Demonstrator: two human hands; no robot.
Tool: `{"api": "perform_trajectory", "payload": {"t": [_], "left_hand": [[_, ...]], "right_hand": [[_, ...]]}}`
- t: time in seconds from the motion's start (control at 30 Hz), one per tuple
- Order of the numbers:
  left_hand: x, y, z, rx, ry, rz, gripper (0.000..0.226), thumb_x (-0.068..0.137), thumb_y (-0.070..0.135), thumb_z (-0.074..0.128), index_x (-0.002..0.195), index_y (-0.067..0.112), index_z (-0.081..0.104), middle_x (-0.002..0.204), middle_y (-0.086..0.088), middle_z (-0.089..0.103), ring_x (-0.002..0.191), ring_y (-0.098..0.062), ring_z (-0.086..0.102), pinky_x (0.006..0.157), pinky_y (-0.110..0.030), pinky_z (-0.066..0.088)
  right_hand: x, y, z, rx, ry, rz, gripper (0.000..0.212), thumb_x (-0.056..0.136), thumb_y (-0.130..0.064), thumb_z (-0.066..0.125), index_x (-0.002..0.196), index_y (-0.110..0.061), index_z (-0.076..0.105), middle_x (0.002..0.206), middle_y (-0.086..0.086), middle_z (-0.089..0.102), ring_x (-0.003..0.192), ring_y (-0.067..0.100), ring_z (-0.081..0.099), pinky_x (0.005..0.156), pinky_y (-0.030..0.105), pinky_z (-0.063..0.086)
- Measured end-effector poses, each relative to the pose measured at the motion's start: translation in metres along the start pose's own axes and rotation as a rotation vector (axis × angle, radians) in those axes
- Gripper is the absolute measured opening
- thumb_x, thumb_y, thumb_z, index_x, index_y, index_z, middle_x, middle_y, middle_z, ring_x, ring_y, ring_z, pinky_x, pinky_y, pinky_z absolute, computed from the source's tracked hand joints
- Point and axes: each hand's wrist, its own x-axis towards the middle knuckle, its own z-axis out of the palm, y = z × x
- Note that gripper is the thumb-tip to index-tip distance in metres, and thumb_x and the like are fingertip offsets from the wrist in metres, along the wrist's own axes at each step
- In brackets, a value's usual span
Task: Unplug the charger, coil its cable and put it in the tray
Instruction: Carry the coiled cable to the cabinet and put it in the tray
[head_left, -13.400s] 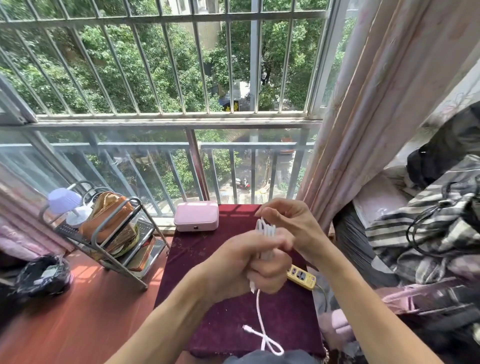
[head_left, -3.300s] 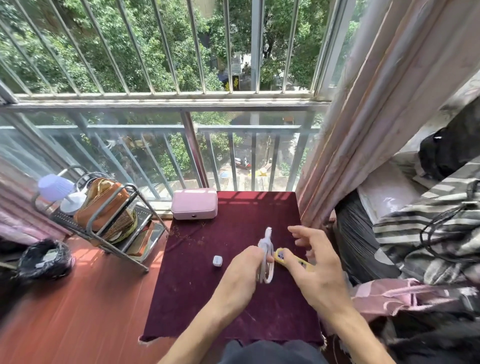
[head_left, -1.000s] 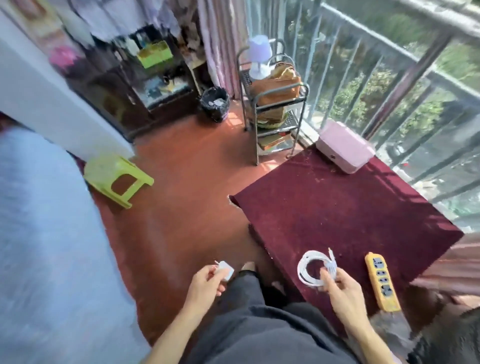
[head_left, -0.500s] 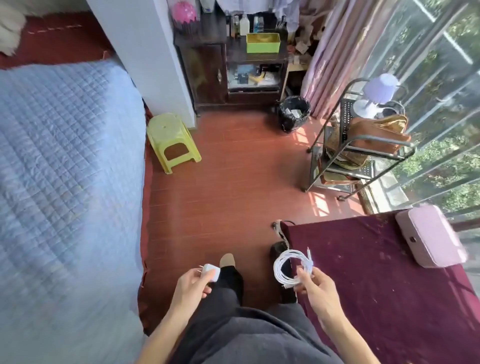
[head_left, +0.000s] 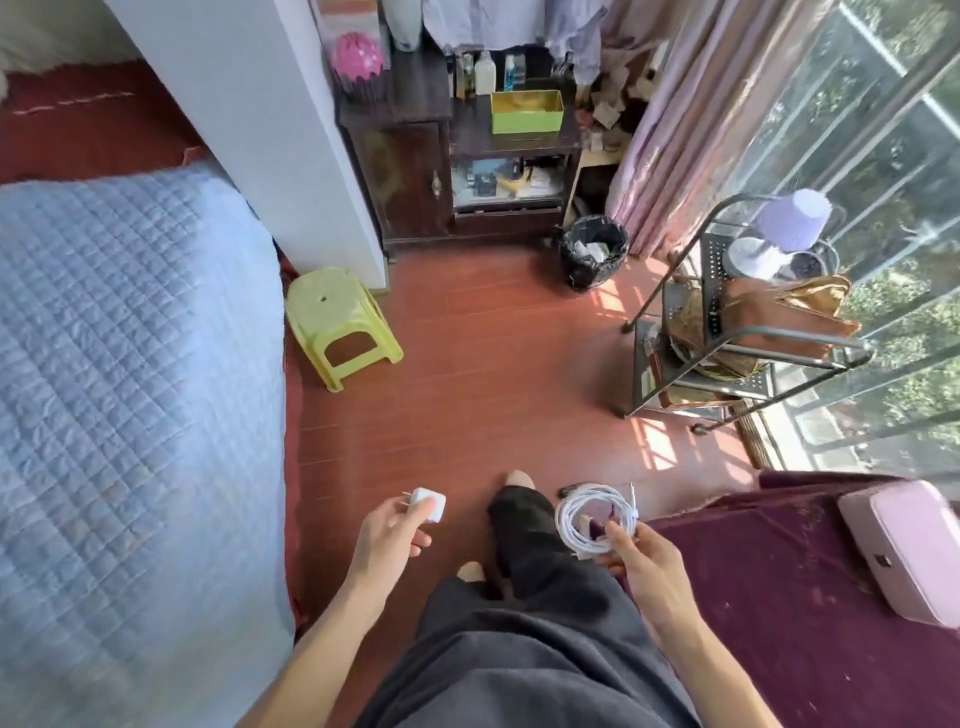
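Charger (head_left: 429, 505): white plug block, pinched in left hand (head_left: 387, 540) fingertips, above the floor, as half a second ago.
Cable (head_left: 592, 518): coiled white loop, gripped by right hand (head_left: 647, 564) beside the maroon table (head_left: 789, 597); unchanged.
Green tray (head_left: 526, 111): on the dark cabinet (head_left: 415, 171), well apart; now larger in view.
Yellow stool (head_left: 340, 325): beside the bed (head_left: 130, 389).

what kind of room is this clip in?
Most likely a home bedroom by a barred window. A bed with a blue quilted cover fills the left, a dark cabinet holds bottles and clutter, and a pink curtain hangs beside the glass.
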Motion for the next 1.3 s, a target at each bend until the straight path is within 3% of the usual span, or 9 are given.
{"api": "perform_trajectory", "payload": {"t": [0.13, 0.27, 0.43, 0.67, 0.9, 1.03, 1.2, 1.3], "left_hand": [[0.044, 0.032, 0.015, -0.007, -0.006, -0.047, 0.022, 0.092, 0.035, 0.069, 0.101, 0.016, 0.072, 0.083, 0.004, 0.079, 0.060, -0.007, 0.069, 0.059, -0.023, 0.053], [0.090, 0.084, 0.034, 0.043, -0.033, -0.036, 0.023, 0.092, 0.036, 0.068, 0.103, 0.016, 0.071, 0.084, 0.006, 0.079, 0.060, -0.005, 0.068, 0.060, -0.021, 0.053], [0.148, 0.167, 0.051, 0.051, -0.024, 0.023, 0.024, 0.091, 0.036, 0.069, 0.101, 0.015, 0.071, 0.077, 0.004, 0.078, 0.061, -0.005, 0.069, 0.054, -0.016, 0.052], [0.225, 0.231, 0.054, -0.029, 0.044, 0.015, 0.020, 0.092, 0.028, 0.070, 0.098, 0.010, 0.072, 0.066, 0.007, 0.075, 0.054, -0.003, 0.066, 0.050, -0.015, 0.050], [0.319, 0.287, 0.040, -0.050, 0.043, -0.024, 0.018, 0.092, 0.028, 0.070, 0.094, 0.011, 0.072, 0.066, 0.006, 0.075, 0.053, -0.002, 0.065, 0.050, -0.015, 0.049], [0.380, 0.339, 0.034, -0.002, 0.016, -0.012, 0.018, 0.092, 0.030, 0.069, 0.089, 0.013, 0.074, 0.073, 0.002, 0.077, 0.054, -0.004, 0.067, 0.049, -0.016, 0.050], [0.448, 0.413, 0.040, 0.036, -0.061, 0.017, 0.020, 0.091, 0.036, 0.069, 0.093, 0.017, 0.073, 0.083, 0.010, 0.078, 0.059, -0.005, 0.069, 0.056, -0.022, 0.052], [0.480, 0.454, 0.051, 0.024, -0.066, 0.043, 0.025, 0.087, 0.042, 0.069, 0.096, 0.019, 0.073, 0.085, 0.008, 0.079, 0.062, -0.007, 0.071, 0.057, -0.022, 0.053]], "right_hand": [[0.056, -0.037, 0.006, 0.026, 0.020, 0.039, 0.019, 0.101, -0.027, 0.069, 0.099, -0.012, 0.082, 0.081, 0.008, 0.083, 0.063, 0.011, 0.074, 0.068, 0.034, 0.057], [0.118, -0.093, 0.007, 0.063, 0.011, 0.055, 0.020, 0.103, -0.024, 0.068, 0.100, -0.008, 0.080, 0.081, 0.014, 0.082, 0.069, 0.023, 0.075, 0.076, 0.047, 0.057], [0.182, -0.168, 0.010, 0.036, -0.041, 0.004, 0.017, 0.105, -0.022, 0.064, 0.099, -0.012, 0.075, 0.073, 0.000, 0.081, 0.061, 0.007, 0.076, 0.059, 0.020, 0.058], [0.266, -0.244, 0.037, -0.049, -0.107, -0.027, 0.017, 0.105, -0.021, 0.062, 0.099, -0.010, 0.074, 0.070, -0.003, 0.079, 0.060, 0.003, 0.072, 0.067, 0.024, 0.056], [0.355, -0.316, 0.082, -0.042, -0.092, 0.000, 0.019, 0.105, -0.023, 0.064, 0.098, -0.011, 0.078, 0.079, 0.010, 0.080, 0.073, 0.020, 0.073, 0.076, 0.037, 0.058], [0.396, -0.358, 0.100, -0.006, -0.048, -0.008, 0.022, 0.104, -0.022, 0.065, 0.097, -0.005, 0.078, 0.087, 0.025, 0.078, 0.079, 0.032, 0.072, 0.082, 0.049, 0.058], [0.441, -0.405, 0.113, 0.054, 0.012, -0.016, 0.022, 0.103, -0.021, 0.066, 0.096, -0.004, 0.078, 0.079, 0.013, 0.078, 0.069, 0.017, 0.072, 0.060, 0.019, 0.057], [0.472, -0.428, 0.117, 0.112, 0.040, 0.013, 0.022, 0.103, -0.023, 0.067, 0.097, -0.004, 0.078, 0.079, 0.014, 0.078, 0.063, 0.012, 0.073, 0.055, 0.017, 0.056]]}}
